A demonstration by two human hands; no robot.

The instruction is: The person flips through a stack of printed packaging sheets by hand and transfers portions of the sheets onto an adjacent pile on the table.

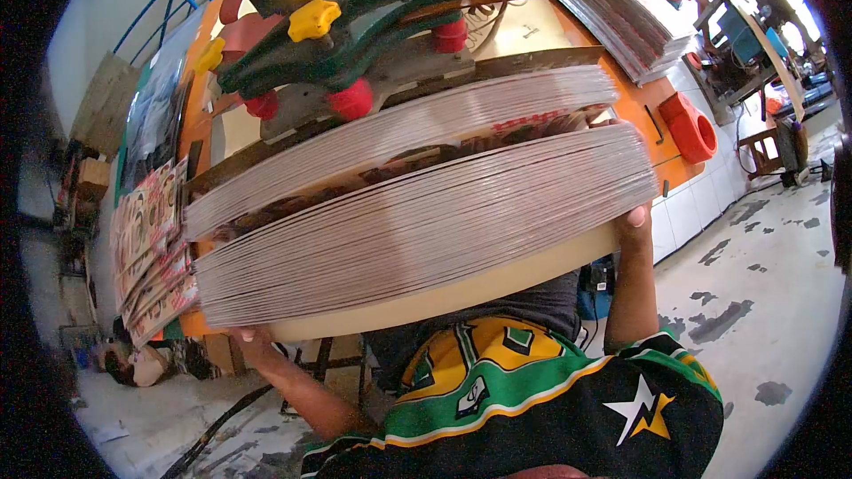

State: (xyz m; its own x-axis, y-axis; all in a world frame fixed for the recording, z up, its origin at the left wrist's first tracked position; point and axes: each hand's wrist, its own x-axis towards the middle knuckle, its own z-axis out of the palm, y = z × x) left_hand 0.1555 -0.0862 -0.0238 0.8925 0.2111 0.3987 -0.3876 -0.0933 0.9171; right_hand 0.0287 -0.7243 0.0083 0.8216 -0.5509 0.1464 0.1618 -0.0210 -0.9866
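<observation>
A thick stack of thin printed sheets (426,222) lies tilted across the view, its pale layered edges toward me. My left hand (253,334) grips its lower left corner from below, with only part of the fingers showing. At the right end my right hand (634,220) holds the same stack, thumb on the near edge and the other fingers mostly hidden. Directly behind it is a second stack (399,129), set against a dark metal bar. Printed faces show in the gap between the two stacks.
A green machine clamp (382,31) with yellow knobs and red feet stands behind the stacks. Loose printed sheets (146,244) lie at the left. At the right are a red ring-shaped part (688,129) and another tall stack (621,9) on the orange table (679,168).
</observation>
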